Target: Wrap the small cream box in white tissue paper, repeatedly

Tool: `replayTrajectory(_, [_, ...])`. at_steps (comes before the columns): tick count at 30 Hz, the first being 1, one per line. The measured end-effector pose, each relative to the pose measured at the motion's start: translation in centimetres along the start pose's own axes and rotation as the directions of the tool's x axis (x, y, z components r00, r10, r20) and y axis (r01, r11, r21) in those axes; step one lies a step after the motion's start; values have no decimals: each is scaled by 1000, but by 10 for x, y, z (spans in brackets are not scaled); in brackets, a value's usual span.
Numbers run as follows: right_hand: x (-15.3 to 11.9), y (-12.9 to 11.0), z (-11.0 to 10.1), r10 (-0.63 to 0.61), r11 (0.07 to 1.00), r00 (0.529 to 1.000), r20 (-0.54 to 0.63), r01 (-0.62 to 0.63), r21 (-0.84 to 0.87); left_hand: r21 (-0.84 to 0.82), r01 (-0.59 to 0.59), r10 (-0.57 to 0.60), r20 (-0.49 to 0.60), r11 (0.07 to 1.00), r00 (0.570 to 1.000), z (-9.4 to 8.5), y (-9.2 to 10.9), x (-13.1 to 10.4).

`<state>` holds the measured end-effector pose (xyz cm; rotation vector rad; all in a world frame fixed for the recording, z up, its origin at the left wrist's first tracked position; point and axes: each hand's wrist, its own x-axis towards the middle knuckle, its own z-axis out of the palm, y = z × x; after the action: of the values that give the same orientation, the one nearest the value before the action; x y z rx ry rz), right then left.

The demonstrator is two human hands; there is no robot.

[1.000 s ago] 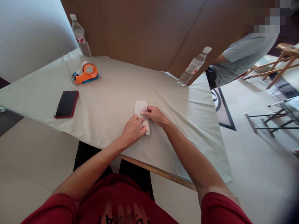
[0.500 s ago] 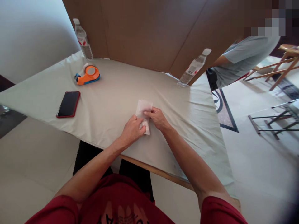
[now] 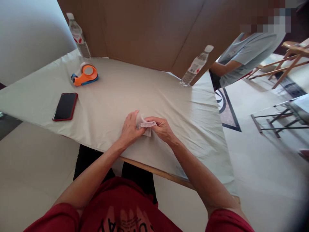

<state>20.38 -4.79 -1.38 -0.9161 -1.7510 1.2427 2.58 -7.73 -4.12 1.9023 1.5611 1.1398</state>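
Observation:
A small piece of thin, translucent white wrap (image 3: 146, 125) is folded over between my hands, just above the covered table. My right hand (image 3: 163, 129) pinches its folded edge between thumb and fingers. On the other side, my left hand (image 3: 131, 129) holds it, with the thumb against the lower part and the fingers stretched up along its left side. A flap of the wrap hangs below the fold. Whether anything lies inside the wrap, I cannot tell.
A phone (image 3: 65, 106) and an orange tape dispenser (image 3: 86, 75) lie on the tablecloth (image 3: 113, 87) at left. Two water bottles (image 3: 79, 37) (image 3: 196, 66) stand against a tall cardboard panel (image 3: 145, 32). A person in a grey shirt (image 3: 251, 51) is beyond it at right.
The wrap stood spread upward before; now its top is folded down toward me. My left fingers have opened out and moved up and left. My view has shifted slightly.

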Motion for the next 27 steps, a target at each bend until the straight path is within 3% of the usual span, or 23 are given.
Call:
replayTrajectory(2, [-5, 2, 0, -57, 998, 998, -10, 56, -36, -63, -60, 67, 111, 996, 992, -3, -4, 5])
replayTrajectory(4, [-11, 5, 0, -103, 991, 995, -13, 102, -86, -114, -42, 61, 174, 993, 983, -5, -5, 8])
replayTrajectory(8, [-26, 13, 0, -161, 965, 987, 17, 161, -207, -164, 51, -19, 189, 985, 982, -8, -1, 5])
replayTrajectory(12, [-36, 20, -3, -212, 925, 975, 61, 220, -309, -177, 42, 2, 238, 983, 971, -15, 1, 2])
replayTrajectory(17, [-42, 26, -6, -253, 869, 955, 155, 295, -396, -189, -113, 179, 377, 975, 909, -36, -6, 1])
replayTrajectory(20, [-42, 28, -4, -262, 840, 952, 157, 305, -449, -191, -215, 276, 397, 958, 875, -37, -13, -1])
replayTrajectory(23, [-36, 26, -2, -266, 854, 959, 100, 282, -437, -179, -229, 278, 340, 957, 898, -29, -15, 1])
replayTrajectory(25, [-29, 23, -3, -231, 899, 972, 47, 232, -371, -160, -166, 209, 308, 973, 928, -25, -12, 5])
replayTrajectory(27, [-22, 18, -4, -121, 958, 993, -9, 114, -262, -132, -59, 98, 312, 989, 945, -25, -5, 9])
